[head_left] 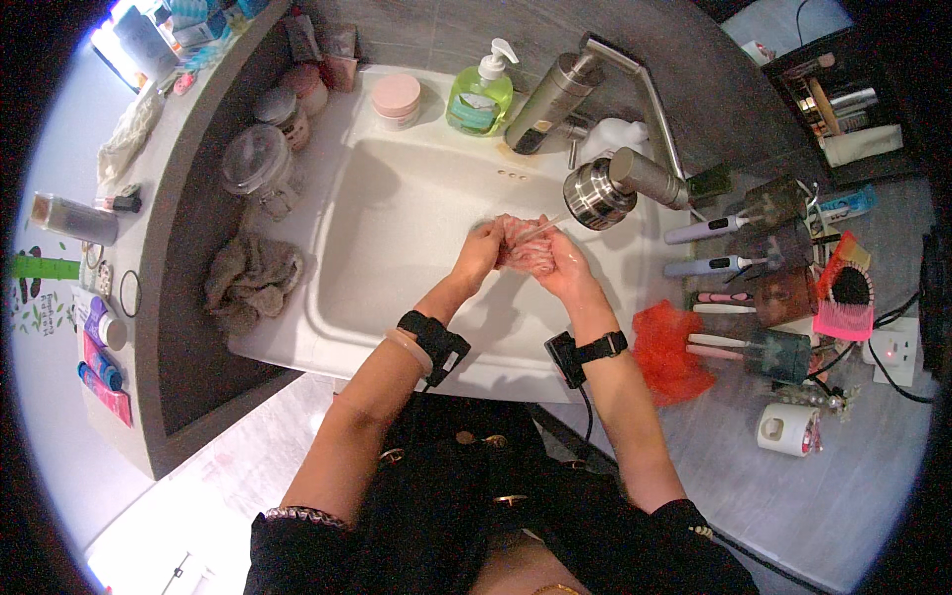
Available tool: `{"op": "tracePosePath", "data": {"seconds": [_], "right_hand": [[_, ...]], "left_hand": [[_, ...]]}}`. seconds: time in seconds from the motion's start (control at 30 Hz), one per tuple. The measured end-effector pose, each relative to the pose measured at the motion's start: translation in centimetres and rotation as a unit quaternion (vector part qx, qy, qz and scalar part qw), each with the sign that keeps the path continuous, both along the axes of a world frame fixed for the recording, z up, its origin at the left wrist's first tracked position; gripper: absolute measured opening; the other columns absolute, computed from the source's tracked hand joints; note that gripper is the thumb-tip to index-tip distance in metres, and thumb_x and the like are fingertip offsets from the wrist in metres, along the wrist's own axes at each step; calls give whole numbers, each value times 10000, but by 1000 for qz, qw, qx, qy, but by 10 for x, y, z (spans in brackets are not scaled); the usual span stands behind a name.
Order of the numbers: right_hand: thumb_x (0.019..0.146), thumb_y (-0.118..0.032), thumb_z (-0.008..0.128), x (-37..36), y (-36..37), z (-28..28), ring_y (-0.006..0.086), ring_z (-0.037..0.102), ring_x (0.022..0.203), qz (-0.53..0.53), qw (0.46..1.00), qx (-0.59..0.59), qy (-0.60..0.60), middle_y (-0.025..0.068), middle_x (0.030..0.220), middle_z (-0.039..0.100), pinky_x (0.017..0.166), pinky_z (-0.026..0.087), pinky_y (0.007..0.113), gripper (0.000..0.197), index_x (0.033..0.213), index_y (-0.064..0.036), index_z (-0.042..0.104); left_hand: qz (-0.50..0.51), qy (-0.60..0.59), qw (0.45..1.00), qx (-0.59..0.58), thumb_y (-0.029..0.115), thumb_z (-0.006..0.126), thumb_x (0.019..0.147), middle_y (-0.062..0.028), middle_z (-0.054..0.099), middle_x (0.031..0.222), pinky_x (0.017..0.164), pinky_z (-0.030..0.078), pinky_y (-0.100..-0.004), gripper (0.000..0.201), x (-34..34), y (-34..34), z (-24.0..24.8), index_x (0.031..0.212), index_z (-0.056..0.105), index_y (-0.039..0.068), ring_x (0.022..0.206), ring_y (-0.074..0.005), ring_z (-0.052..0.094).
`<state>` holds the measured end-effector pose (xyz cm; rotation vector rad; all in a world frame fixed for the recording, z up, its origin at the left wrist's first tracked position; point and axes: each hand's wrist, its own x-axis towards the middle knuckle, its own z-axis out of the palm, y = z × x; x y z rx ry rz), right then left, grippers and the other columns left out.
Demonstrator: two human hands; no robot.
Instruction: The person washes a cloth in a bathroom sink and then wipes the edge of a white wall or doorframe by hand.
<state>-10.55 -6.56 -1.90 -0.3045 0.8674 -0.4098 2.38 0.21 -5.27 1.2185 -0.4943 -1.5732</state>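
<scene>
Over the white sink (pixel 382 223), both of my hands are closed around a bunched pink-and-white cloth (pixel 528 248). My left hand (pixel 480 254) grips its left side, and my right hand (pixel 568 264) wraps its right side. Just above and to the right hangs the round metal head of the faucet (pixel 601 195), with a thin stream of water running from it toward the cloth. Parts of the fingers are hidden by the folds. A black strap with a small box is on each wrist.
Behind the basin stand a green soap pump bottle (pixel 480 99) and a pink-lidded jar (pixel 397 101). A grey-brown cloth (pixel 252 282) and clear jar (pixel 260 164) sit left. At right are a red mesh puff (pixel 670 352), wall-held toothbrushes (pixel 706 230) and a pink comb (pixel 845 315).
</scene>
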Motion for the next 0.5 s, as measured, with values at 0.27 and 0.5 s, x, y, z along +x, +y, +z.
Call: {"op": "tracePosePath", "data": {"seconds": [0.27,0.5], "right_hand": [[901,-327,423,25,13,-3,148,512,695,-97,988,-46,110,-5,734,524,685,466,285,225,860,-131,526],[906,-305,385,19,9,-27,170,513,938,12,996,-59,-67,59,923,551,906,396,355,242,912,-101,514]], "left_hand": [[21,-453,873,-179,361,412,872,-166,586,707,548,441,-397,398,-34,18,41,794,597,16,565,-294,564],[46,-616,782,-76,402,391,862,-146,600,657,585,472,-437,415,-36,10,48,772,647,86,619,-334,590]]}}
